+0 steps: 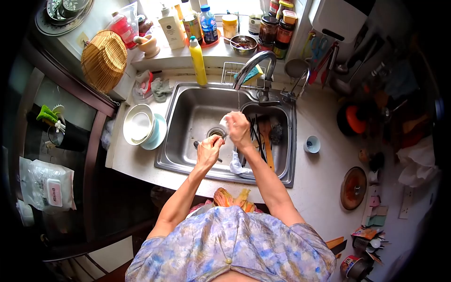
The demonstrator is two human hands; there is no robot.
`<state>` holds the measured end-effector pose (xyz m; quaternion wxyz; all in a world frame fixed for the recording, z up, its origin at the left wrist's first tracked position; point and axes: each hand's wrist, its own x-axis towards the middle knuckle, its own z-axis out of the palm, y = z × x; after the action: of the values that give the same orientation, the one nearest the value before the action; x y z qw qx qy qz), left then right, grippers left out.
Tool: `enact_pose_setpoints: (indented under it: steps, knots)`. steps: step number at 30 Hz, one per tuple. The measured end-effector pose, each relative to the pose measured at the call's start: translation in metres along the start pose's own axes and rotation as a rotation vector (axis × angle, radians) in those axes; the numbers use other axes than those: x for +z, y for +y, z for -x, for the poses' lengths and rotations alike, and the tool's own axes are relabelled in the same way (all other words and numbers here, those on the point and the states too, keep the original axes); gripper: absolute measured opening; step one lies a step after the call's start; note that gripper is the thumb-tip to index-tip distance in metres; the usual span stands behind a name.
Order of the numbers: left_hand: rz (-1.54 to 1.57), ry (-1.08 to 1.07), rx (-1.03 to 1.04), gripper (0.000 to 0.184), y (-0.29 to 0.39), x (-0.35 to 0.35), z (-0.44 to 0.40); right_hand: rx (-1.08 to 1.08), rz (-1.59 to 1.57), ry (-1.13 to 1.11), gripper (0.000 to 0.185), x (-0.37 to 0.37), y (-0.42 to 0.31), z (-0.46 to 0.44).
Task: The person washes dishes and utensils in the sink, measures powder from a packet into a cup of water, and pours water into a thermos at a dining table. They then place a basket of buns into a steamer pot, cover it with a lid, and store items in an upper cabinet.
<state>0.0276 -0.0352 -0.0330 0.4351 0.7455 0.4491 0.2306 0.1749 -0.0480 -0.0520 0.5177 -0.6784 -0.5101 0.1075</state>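
Observation:
My left hand [210,151] is closed over the left basin of the steel sink [184,113], near the drain. A dark, thin piece shows beside it; I cannot tell whether the fingers hold it. Under the tap [256,60], my right hand [238,129] is curled on a small white thing [224,123], too blurred to name. A thin stream of water falls close to the right hand. Chopsticks [253,131], a wooden utensil [266,141] and a dark scrubber [276,134] lie in the right basin. A white cloth [237,163] hangs over the basin divider.
Stacked bowls [138,124] stand left of the sink. A yellow bottle [198,61] and a wire rack with a sponge [253,74] are behind it. On the right counter are a small cup [312,144] and a round lid [353,188]. Jars and bottles line the sill.

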Motion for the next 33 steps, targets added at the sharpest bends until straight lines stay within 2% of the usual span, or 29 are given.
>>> enact_pose_setpoints:
  steps: [1,2,4,5,6,8,9,10,11,12,15,18,20,21,23,24,26,27,29,30,31,32,33]
  knots:
    - [0.070,0.054,0.096,0.025,-0.007,0.003,-0.001,0.071,-0.139,0.101,0.016,0.002,0.009,-0.002]
    - [0.069,0.052,0.096,0.025,-0.015,0.001,-0.003,0.302,-0.247,0.129,0.019,0.010,0.028,-0.003]
    - [0.823,-0.353,-0.445,0.028,-0.005,-0.016,-0.009,0.670,-0.900,0.077,0.020,-0.001,0.040,-0.003]
    - [0.929,-0.343,-0.524,0.028,0.002,-0.014,-0.008,0.737,-1.120,0.112,0.023,-0.001,0.044,0.000]
    - [0.931,-0.338,-0.523,0.028,0.000,-0.016,-0.011,0.705,-1.259,0.110,0.025,-0.004,0.038,0.004]
    - [1.493,-0.654,-0.797,0.030,-0.008,-0.016,-0.015,0.699,-1.390,0.115,0.025,-0.007,0.027,0.006]
    - [1.521,-0.675,-0.846,0.031,-0.006,-0.014,-0.015,0.677,-1.352,0.065,0.026,-0.007,0.017,0.006]
    - [1.520,-0.680,-0.852,0.031,-0.005,-0.012,-0.015,0.655,-1.313,0.019,0.027,-0.006,0.006,0.007]
    - [1.556,-0.743,-0.853,0.031,-0.004,-0.010,-0.014,0.610,-1.321,-0.122,0.030,-0.005,-0.006,0.009]
    - [1.591,-0.805,-0.851,0.031,-0.002,-0.008,-0.014,0.693,-1.374,-0.079,0.031,-0.005,-0.026,0.014]
    - [1.517,-0.790,-0.881,0.032,0.002,-0.003,-0.011,0.812,-1.386,-0.167,0.026,-0.002,-0.020,0.017]
    - [1.421,-0.777,-0.893,0.037,0.004,0.000,-0.010,0.698,-1.158,-0.163,0.016,-0.006,-0.019,0.008]
    - [1.330,-0.705,-0.912,0.041,0.005,0.002,-0.007,0.519,-1.046,-0.082,0.016,0.005,-0.006,0.003]
    - [1.329,-0.706,-0.910,0.041,0.007,0.002,-0.006,0.517,-1.046,-0.082,0.016,0.013,0.009,0.001]
    - [1.215,-0.630,-0.874,0.044,0.008,0.004,-0.003,0.251,-0.645,0.031,0.017,0.027,0.035,0.001]
    - [1.214,-0.631,-0.875,0.044,0.010,0.004,-0.001,0.252,-0.645,0.032,0.017,0.027,0.030,0.002]
    - [1.079,-0.534,-0.793,0.041,0.014,0.006,0.001,0.449,-0.935,0.154,0.018,0.020,0.002,0.005]
    - [1.079,-0.535,-0.793,0.041,0.012,0.008,0.000,0.632,-1.035,0.156,0.020,0.012,-0.017,0.007]
    - [0.936,-0.408,-0.697,0.035,0.007,0.015,-0.001,0.772,-1.071,0.053,0.024,0.012,-0.023,0.015]
    - [0.936,-0.410,-0.697,0.035,0.009,0.017,-0.002,0.842,-1.059,-0.030,0.026,0.009,-0.028,0.018]
    - [0.923,-0.312,-0.694,0.033,0.011,0.020,-0.002,0.847,-1.050,-0.150,0.026,0.011,-0.019,0.021]
    - [0.908,-0.214,-0.688,0.030,0.012,0.021,-0.003,0.847,-1.049,-0.147,0.026,0.011,-0.018,0.023]
    - [0.915,-0.291,-0.670,0.033,-0.011,0.023,-0.008,0.862,-1.063,-0.090,0.024,0.011,-0.021,0.024]
